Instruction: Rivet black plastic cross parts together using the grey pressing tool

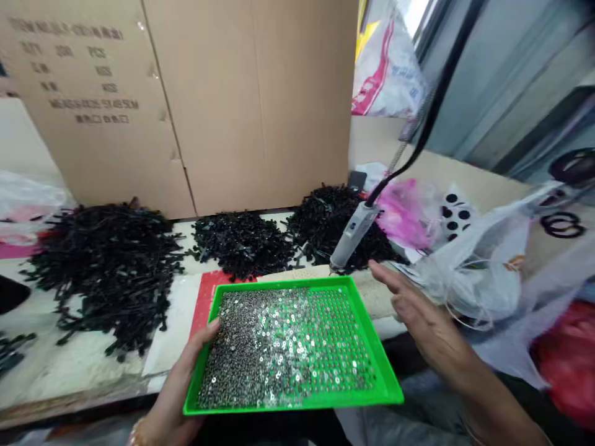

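A small-parts workshop: green tray (297,404) of metal washers (279,347), black plastic heaps (102,272)

I have open air over the green tray (297,283) for my right hand (421,313), which sits off its right edge. Going forward, the grey handheld tool (353,235) and its black cable (432,105) stand in the way, the tool's tip just beside the tray's far rim. The white plastic bag (469,285) crowds that hand's right side, and my left hand (179,384) is under the tray's near corner.
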Action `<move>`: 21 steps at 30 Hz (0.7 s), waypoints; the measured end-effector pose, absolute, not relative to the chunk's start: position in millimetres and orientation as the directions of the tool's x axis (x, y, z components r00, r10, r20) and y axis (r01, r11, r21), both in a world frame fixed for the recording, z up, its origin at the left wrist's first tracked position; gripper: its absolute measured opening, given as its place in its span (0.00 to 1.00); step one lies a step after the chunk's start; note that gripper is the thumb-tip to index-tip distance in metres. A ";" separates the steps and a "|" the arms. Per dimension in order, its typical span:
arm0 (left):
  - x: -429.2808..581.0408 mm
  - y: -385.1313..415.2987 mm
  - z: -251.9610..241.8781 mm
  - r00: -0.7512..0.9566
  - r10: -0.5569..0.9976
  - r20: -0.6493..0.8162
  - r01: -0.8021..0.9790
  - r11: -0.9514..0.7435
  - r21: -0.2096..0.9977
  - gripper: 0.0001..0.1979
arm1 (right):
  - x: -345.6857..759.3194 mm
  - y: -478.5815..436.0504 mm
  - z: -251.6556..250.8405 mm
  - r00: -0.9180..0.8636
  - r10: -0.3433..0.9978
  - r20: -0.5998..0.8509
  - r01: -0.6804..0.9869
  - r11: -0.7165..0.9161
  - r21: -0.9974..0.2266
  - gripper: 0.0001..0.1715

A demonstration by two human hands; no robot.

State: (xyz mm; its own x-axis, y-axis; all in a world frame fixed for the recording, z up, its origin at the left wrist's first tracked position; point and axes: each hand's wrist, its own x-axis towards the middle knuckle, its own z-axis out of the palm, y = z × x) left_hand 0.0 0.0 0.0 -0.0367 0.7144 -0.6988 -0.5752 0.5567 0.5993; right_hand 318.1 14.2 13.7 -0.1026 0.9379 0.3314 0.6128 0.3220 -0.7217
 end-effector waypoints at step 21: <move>171.7 63.1 -38.4 0.740 0.467 -0.484 0.050 0.680 0.732 0.32 | 441.8 -64.9 0.5 -0.121 0.988 -0.094 0.758 0.031 -0.652 0.25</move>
